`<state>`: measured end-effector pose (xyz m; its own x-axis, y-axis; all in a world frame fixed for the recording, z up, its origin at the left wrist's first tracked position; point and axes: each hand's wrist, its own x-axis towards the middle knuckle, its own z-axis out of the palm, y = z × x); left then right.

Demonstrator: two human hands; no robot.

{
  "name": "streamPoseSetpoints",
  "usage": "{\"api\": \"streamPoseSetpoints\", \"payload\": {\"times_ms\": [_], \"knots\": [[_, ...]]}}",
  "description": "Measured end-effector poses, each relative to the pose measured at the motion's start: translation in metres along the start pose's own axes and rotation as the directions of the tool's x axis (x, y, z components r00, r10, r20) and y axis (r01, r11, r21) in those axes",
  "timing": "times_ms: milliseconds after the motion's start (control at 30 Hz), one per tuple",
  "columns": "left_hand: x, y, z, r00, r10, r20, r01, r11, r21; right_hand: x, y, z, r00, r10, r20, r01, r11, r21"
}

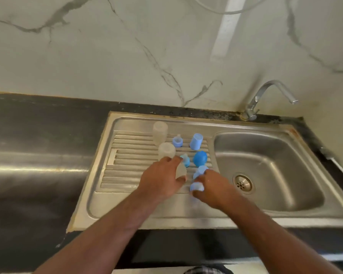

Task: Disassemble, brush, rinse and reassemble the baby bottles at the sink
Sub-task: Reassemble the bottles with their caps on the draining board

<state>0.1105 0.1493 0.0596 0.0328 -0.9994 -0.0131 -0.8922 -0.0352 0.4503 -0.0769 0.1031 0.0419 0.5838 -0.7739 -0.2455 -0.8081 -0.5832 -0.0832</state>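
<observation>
bottle gripped in left hand, blue ring pinched in right hand, frame centre; seat threads squarely, twist gently.

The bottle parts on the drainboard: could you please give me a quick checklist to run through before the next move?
1. Left hand has a firm hold on the clear bottle: ok, fingers curl round it.
2. Right hand holds a pale blue part: ok.
3. That part is the matching ring for this bottle: cannot tell, blurred.
4. Two other clear bottles stand upright on the drainboard: ok.
5. Tap shut off: ok, no water seen running.
6. Basin free for rinsing: ok.
</observation>
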Motion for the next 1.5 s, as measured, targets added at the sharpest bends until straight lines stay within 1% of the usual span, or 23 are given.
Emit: {"api": "streamPoseSetpoints", "payload": {"times_ms": [100, 167, 200, 233, 267, 300, 367, 433, 533, 600, 700, 767, 800, 867, 900, 1033, 1100, 1167, 1233, 1267, 1367, 1400, 1500], "knots": [[-0.009, -0.017, -0.016, 1.000, -0.010, -0.029, 0.005, 0.983, -0.182, -0.008, -0.019, 0.023, 0.982, 0.191, -0.008, -0.191, 0.982, 0.017], [-0.017, -0.038, -0.023, 0.995, -0.100, 0.008, 0.094, 0.891, -0.445, -0.013, -0.031, 0.026, 0.959, 0.283, -0.023, -0.278, 0.953, 0.118], [-0.021, -0.048, -0.027, 0.984, -0.165, 0.065, 0.169, 0.764, -0.623, -0.017, -0.037, 0.024, 0.949, 0.314, -0.032, -0.303, 0.936, 0.177], [-0.026, -0.056, -0.030, 0.963, -0.220, 0.156, 0.257, 0.576, -0.776, -0.020, -0.040, 0.021, 0.931, 0.361, -0.047, -0.331, 0.894, 0.301], [-0.032, -0.065, -0.033, 0.935, -0.239, 0.261, 0.336, 0.368, -0.867, -0.024, -0.044, 0.015, 0.906, 0.420, -0.059, -0.348, 0.816, 0.461], [-0.037, -0.071, -0.035, 0.913, -0.230, 0.336, 0.383, 0.206, -0.901, -0.026, -0.046, 0.009, 0.881, 0.467, -0.079, -0.317, 0.705, 0.635], [-0.043, -0.081, -0.036, 0.894, -0.199, 0.400, 0.414, 0.033, -0.909, -0.032, -0.054, -0.008, 0.854, 0.509, -0.106, -0.159, 0.449, 0.879], [-0.047, -0.086, -0.036, 0.890, -0.171, 0.423, 0.421, -0.054, -0.906, -0.035, -0.064, -0.022, 0.886, 0.449, -0.113, -0.042, 0.321, 0.946], [-0.050, -0.087, -0.038, 0.889, -0.146, 0.435, 0.426, -0.088, -0.900, -0.034, -0.074, -0.036, 0.928, 0.345, -0.143, 0.027, 0.321, 0.947], [-0.051, -0.089, -0.039, 0.894, -0.130, 0.428, 0.422, -0.075, -0.904, -0.031, -0.075, -0.041, 0.943, 0.299, -0.145, 0.039, 0.334, 0.942], [-0.052, -0.090, -0.043, 0.908, -0.109, 0.404, 0.403, -0.032, -0.915, -0.029, -0.074, -0.046, 0.961, 0.235, -0.144, 0.019, 0.463, 0.886], [-0.053, -0.089, -0.044, 0.923, -0.100, 0.372, 0.372, -0.013, -0.928, -0.026, -0.074, -0.049, 0.961, 0.248, -0.122, -0.033, 0.541, 0.840], [-0.054, -0.088, -0.045, 0.928, -0.094, 0.360, 0.360, -0.023, -0.933, -0.025, -0.076, -0.051, 0.960, 0.259, -0.103, -0.047, 0.513, 0.857], [-0.055, -0.088, -0.046, 0.932, -0.088, 0.352, 0.345, -0.083, -0.935, -0.022, -0.079, -0.052, 0.962, 0.264, -0.068, -0.037, 0.374, 0.927], [-0.056, -0.088, -0.046, 0.933, -0.086, 0.349, 0.340, -0.098, -0.935, -0.021, -0.079, -0.054, 0.964, 0.261, -0.049, -0.046, 0.348, 0.936], [-0.056, -0.092, -0.045, 0.933, -0.087, 0.348, 0.337, -0.122, -0.934, -0.016, -0.072, -0.062, 0.988, 0.150, 0.026, -0.107, 0.557, 0.824], [-0.053, -0.093, -0.046, 0.934, -0.080, 0.348, 0.335, -0.142, -0.931, -0.013, -0.074, -0.065, 0.992, 0.127, -0.009, -0.067, 0.583, 0.810], [-0.051, -0.093, -0.048, 0.940, -0.056, 0.337, 0.328, -0.129, -0.936, -0.008, -0.081, -0.067, 0.987, 0.162, 0.023, -0.101, 0.493, 0.864], [-0.049, -0.093, -0.048, 0.945, -0.035, 0.327, 0.321, -0.107, -0.941, -0.005, -0.085, -0.070, 0.961, 0.223, 0.164, -0.244, 0.396, 0.885], [-0.047, -0.093, -0.048, 0.945, -0.037, 0.326, 0.320, -0.102, -0.942, -0.003, -0.082, -0.071, 0.960, 0.215, 0.177, -0.251, 0.396, 0.883], [-0.043, -0.092, -0.046, 0.946, -0.071, 0.318, 0.310, -0.105, -0.945, -0.001, -0.071, -0.075, 0.986, 0.168, 0.009, -0.088, 0.471, 0.878], [-0.043, -0.092, -0.046, 0.947, -0.070, 0.313, 0.306, -0.096, -0.947, 0.000, -0.070, -0.073, 0.985, 0.170, -0.005, -0.079, 0.483, 0.872], [-0.043, -0.093, -0.045, 0.963, -0.038, 0.267, 0.266, -0.029, -0.963, 0.006, -0.075, -0.067, 0.967, 0.239, 0.090, -0.162, 0.298, 0.941]]}}
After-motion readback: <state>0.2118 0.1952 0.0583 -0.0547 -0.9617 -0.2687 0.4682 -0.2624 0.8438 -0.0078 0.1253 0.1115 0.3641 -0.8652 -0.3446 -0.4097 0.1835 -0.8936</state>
